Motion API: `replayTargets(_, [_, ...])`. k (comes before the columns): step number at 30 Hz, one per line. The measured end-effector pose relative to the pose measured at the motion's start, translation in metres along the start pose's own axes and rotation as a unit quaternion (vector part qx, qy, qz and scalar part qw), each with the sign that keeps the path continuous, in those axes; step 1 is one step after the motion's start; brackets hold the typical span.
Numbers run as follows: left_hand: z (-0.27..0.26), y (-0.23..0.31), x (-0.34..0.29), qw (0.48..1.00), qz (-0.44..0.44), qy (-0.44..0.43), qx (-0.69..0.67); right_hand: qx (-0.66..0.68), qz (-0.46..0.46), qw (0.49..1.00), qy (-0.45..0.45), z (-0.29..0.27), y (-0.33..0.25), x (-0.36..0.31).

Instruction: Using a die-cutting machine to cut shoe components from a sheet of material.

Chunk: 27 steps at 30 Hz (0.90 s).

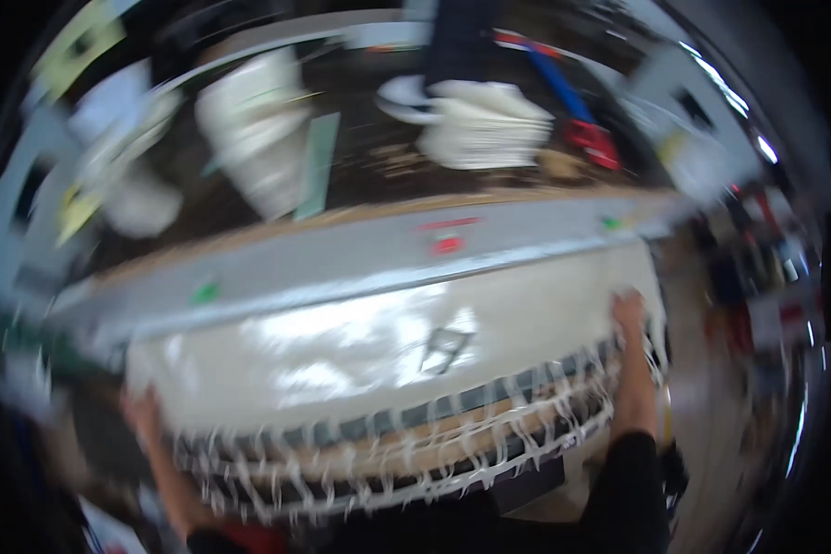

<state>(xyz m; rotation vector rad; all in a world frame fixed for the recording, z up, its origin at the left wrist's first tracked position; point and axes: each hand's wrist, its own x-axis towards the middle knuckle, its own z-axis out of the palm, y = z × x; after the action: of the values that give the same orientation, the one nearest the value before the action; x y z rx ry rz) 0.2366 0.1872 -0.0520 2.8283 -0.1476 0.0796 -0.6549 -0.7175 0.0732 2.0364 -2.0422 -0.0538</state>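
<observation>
A wide, glossy cream plastic sheet (535, 295) stretches between my hands, marked near its middle with a dark diamond outline. White strips like a fringe (402, 448) hang along its near side, joined by a cord-like band. My left hand (143, 415) is closed at the sheet's left edge, its fingers blurred. At the right end my right hand (629, 314) grips the sheet with bent fingers. The sheet's far side lies against a long grey metal bar (342, 249) bearing red and green marks.
Beyond the bar, a dark worktop (360, 166) carries a stack of cream folded pieces (487, 125), a bundle of pale sheets (258, 120) and a blue-and-red tool (572, 111). Clear plastic bags (697, 166) lie at the far right. Motion blurs much of the view.
</observation>
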Motion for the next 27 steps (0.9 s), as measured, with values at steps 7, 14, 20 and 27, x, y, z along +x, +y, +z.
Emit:
replayTargets(7, [-0.083,0.003,0.033,1.000,0.021,-0.022,-0.003,0.105,0.117,0.982,-0.101,0.030,-0.056,0.010])
replayTargets(14, [-0.076,0.074,0.037,0.994,-0.047,-0.022,0.094,0.088,0.227,0.964,-0.103,0.054,0.025,0.068])
replayTargets(20, [-0.102,0.102,0.019,0.981,-0.070,-0.061,0.171,0.055,0.196,0.979,-0.011,0.062,0.025,0.084])
replayTargets(27, [-0.090,0.102,0.014,0.983,-0.088,-0.051,0.150,0.053,0.097,0.993,0.050,0.054,0.049,0.084])
